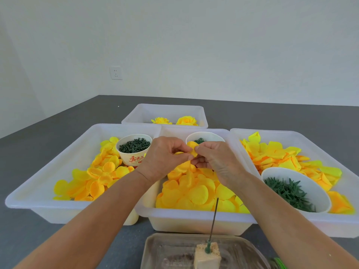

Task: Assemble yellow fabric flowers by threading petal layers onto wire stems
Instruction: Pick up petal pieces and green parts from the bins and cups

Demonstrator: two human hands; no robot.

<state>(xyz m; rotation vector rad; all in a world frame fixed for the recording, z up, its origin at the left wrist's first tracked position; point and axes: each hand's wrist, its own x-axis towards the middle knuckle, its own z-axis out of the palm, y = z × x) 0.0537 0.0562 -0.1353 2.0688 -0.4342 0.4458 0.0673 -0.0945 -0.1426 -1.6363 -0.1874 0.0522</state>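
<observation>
Left hand [165, 156], right hand [215, 162] both pinching petal layer [192, 150] above middle tray [194, 220]; wire stem [214, 218] bare in foam block [206, 255]; two finished flowers [174, 120] in far tray [136, 115]; threading pending.

surface: grey table [58, 133] | on it: four white bins [48, 181], clear tray [155, 249]

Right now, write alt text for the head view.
Both hands, left hand and right hand, pinch a yellow petal layer above the middle tray of petals. Nearer, a wire stem stands upright in a foam block.
</observation>
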